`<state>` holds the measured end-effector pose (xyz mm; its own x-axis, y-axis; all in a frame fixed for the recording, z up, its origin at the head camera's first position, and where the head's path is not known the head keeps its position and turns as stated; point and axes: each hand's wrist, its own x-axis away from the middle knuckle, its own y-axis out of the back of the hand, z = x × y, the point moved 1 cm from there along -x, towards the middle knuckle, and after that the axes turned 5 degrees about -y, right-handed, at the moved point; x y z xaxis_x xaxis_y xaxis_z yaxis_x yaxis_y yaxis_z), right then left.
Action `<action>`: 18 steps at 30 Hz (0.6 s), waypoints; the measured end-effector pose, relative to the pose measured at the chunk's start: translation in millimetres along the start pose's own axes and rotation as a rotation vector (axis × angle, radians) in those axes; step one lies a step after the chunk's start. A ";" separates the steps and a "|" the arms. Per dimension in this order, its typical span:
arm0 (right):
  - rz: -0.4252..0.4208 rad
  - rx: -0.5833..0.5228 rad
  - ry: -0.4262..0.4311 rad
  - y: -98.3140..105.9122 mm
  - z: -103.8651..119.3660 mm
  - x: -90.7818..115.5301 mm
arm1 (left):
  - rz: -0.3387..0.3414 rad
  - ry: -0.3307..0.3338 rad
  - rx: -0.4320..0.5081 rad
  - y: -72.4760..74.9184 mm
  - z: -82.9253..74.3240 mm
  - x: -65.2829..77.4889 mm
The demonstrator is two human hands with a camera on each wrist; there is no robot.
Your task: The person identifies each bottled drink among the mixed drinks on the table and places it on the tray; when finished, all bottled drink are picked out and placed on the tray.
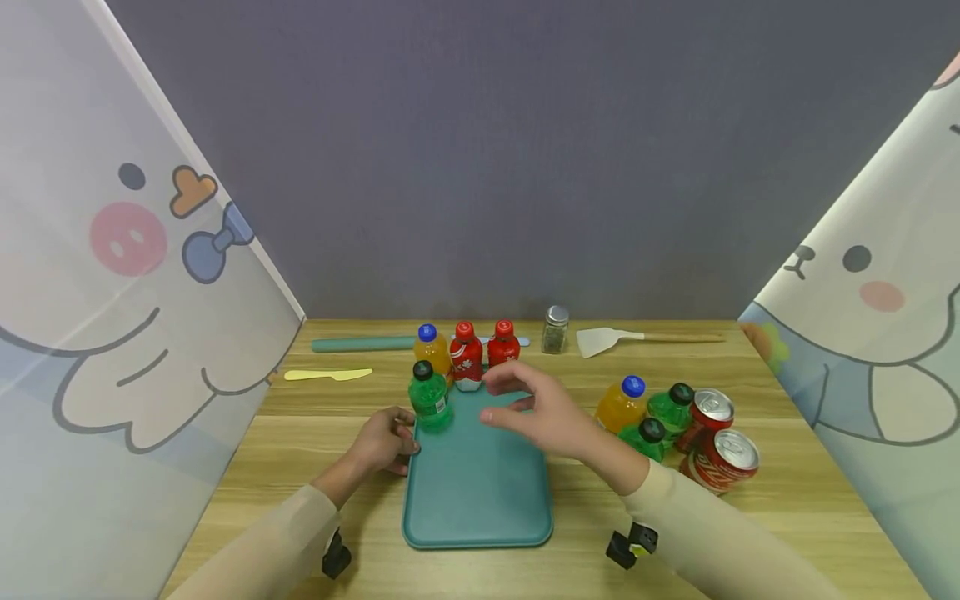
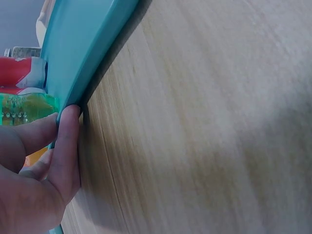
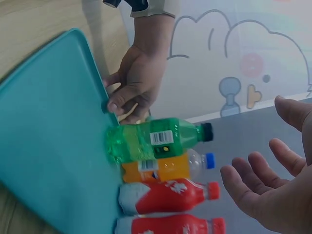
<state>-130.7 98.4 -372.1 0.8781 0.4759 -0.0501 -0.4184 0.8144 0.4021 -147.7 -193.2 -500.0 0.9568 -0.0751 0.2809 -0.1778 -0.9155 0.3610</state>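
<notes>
A teal tray [image 1: 480,500] lies on the wooden table. My left hand [image 1: 386,442] pinches its left rim, thumb over the edge and a finger under it, as the left wrist view shows. Upright on the tray's far left part stands a green bottle [image 1: 430,398] with a black cap. Behind it are an orange drink bottle [image 1: 431,352] with a blue cap and two red bottles, one [image 1: 467,358] left of the other [image 1: 503,346]. My right hand [image 1: 543,408] hovers over the tray's right side, fingers spread and bent a little, holding nothing.
Right of the tray cluster another orange drink bottle [image 1: 622,404], two green bottles [image 1: 671,408] and two red cans [image 1: 722,462]. Along the back lie a teal stick-like item [image 1: 363,343], a glass shaker [image 1: 555,332] and a white spatula [image 1: 600,340]. A yellow knife [image 1: 327,375] lies at left.
</notes>
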 end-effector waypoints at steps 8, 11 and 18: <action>-0.087 0.043 0.011 28.4 -3.8 38.1 | -0.003 -0.012 -0.014 0.3 0.3 1.3; -0.140 0.077 0.029 40.8 -7.9 52.6 | -0.004 -0.009 -0.016 0.0 1.7 1.1; -0.264 0.164 0.041 68.2 -15.4 89.5 | -0.001 -0.009 -0.010 -0.3 0.7 -0.3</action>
<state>-84.2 201.6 -363.2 0.9400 0.2709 -0.2074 -0.1317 0.8489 0.5119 -147.7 -193.2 -500.8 0.9590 -0.0773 0.2727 -0.1787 -0.9117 0.3700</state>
